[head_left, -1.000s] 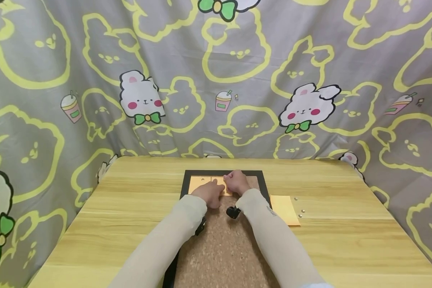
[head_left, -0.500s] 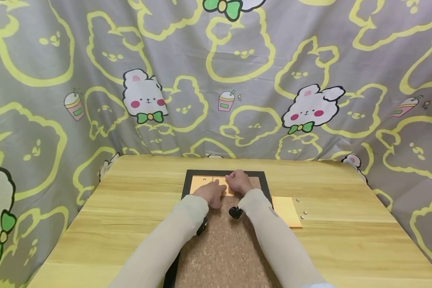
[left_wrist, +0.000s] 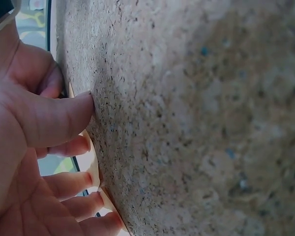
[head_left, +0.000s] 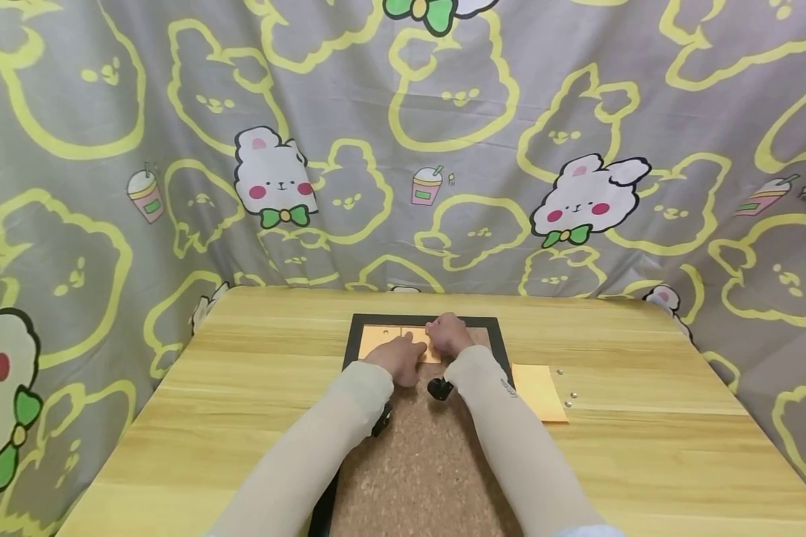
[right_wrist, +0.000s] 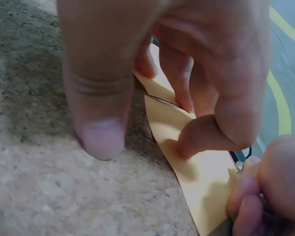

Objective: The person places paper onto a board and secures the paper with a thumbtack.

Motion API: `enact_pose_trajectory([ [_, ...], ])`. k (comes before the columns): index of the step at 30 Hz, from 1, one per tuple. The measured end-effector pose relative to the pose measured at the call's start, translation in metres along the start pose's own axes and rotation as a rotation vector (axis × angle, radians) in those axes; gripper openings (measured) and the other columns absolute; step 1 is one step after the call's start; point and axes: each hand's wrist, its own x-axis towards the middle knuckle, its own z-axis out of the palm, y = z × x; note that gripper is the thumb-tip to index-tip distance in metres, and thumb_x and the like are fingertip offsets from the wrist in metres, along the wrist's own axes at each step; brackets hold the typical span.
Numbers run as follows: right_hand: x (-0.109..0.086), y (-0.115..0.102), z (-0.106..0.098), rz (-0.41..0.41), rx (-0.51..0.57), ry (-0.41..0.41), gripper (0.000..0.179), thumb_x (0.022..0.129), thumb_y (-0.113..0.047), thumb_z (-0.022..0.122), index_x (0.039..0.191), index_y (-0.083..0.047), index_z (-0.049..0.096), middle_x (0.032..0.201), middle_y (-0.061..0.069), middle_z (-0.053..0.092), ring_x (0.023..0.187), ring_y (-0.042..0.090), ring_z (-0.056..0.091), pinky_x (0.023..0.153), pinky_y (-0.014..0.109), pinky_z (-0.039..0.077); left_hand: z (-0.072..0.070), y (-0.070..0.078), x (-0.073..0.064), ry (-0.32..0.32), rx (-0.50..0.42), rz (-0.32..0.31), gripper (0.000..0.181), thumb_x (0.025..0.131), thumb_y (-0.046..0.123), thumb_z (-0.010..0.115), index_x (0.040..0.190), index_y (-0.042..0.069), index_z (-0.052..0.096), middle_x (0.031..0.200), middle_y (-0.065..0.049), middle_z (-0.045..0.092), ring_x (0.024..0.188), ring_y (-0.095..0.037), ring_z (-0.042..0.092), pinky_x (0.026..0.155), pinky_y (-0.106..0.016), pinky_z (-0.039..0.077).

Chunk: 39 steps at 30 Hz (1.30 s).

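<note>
Two orange paper notes lie side by side along the top of a cork board (head_left: pixel 430 462). A silver thumbtack (head_left: pixel 386 332) sits in the left note (head_left: pixel 375 339). My left hand (head_left: pixel 398 359) rests its fingertips on the notes, mainly the right note (right_wrist: pixel 201 179), with the thumb (left_wrist: pixel 81 110) against the cork. At the upper edge of that right note, my right hand (head_left: pixel 448 335) has its fingers curled and pinches a small shiny thumbtack (right_wrist: pixel 240 165), mostly hidden by the fingers. The right note's lower edge lifts slightly off the cork.
The board has a black frame (head_left: pixel 353 332) and lies on a wood-grain table (head_left: pixel 255 388). To its right are more orange paper (head_left: pixel 539 391) and loose thumbtacks (head_left: pixel 574 395). A patterned curtain (head_left: pixel 376 164) hangs behind the table.
The head view has shifted slightly, so everything sits a little further right in it. Both hands keep their places on the right note.
</note>
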Motion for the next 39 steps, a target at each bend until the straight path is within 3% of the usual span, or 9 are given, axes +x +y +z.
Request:
enact_pose_trajectory([
  [8, -0.002, 0.003, -0.006, 0.013, 0.011, -0.061, 0.037, 0.102, -0.024, 0.052, 0.069, -0.009, 0.056, 0.049, -0.001, 0.041, 0.042, 0.012, 0.040, 0.044, 0.027, 0.038, 0.004, 0.002, 0.001, 0.004, -0.005, -0.002, 0.032, 0.086, 0.014, 0.066, 0.117, 0.017, 0.062, 0.149, -0.016, 0.040, 0.132, -0.032, 0.044, 0.089, -0.039, 0.047],
  [18, -0.001, -0.002, -0.001, -0.038, -0.101, -0.037, 0.044, 0.103, -0.021, 0.047, 0.061, -0.010, 0.047, 0.050, 0.002, 0.046, 0.043, 0.013, 0.044, 0.045, 0.027, 0.039, 0.004, 0.002, 0.001, 0.008, -0.019, -0.023, 0.031, 0.084, 0.015, 0.068, 0.114, 0.018, 0.062, 0.150, -0.015, 0.038, 0.132, -0.032, 0.044, 0.087, -0.039, 0.048],
  [28, -0.003, 0.001, -0.006, -0.040, -0.094, -0.126, 0.044, 0.103, -0.018, 0.047, 0.060, -0.010, 0.045, 0.050, -0.001, 0.038, 0.041, 0.011, 0.037, 0.040, 0.025, 0.033, 0.007, 0.004, 0.000, -0.019, -0.014, -0.028, 0.035, 0.084, 0.013, 0.069, 0.118, 0.017, 0.062, 0.150, -0.015, 0.038, 0.133, -0.032, 0.042, 0.090, -0.039, 0.047],
  [34, 0.000, -0.005, -0.006, -0.053, -0.209, -0.120, 0.036, 0.104, -0.017, 0.045, 0.071, -0.007, 0.054, 0.053, 0.002, 0.045, 0.042, 0.013, 0.038, 0.041, 0.026, 0.033, 0.004, 0.002, 0.002, 0.000, 0.008, -0.017, 0.038, 0.084, 0.015, 0.068, 0.121, 0.017, 0.061, 0.150, -0.015, 0.038, 0.133, -0.032, 0.042, 0.086, -0.037, 0.048],
  [39, 0.002, -0.009, -0.006, -0.042, -0.244, -0.122, 0.034, 0.105, -0.017, 0.041, 0.078, -0.005, 0.057, 0.055, 0.004, 0.047, 0.043, 0.013, 0.039, 0.042, 0.027, 0.034, 0.002, 0.002, 0.001, 0.007, 0.005, -0.026, 0.040, 0.083, 0.015, 0.068, 0.122, 0.018, 0.061, 0.150, -0.014, 0.039, 0.131, -0.031, 0.045, 0.082, -0.036, 0.048],
])
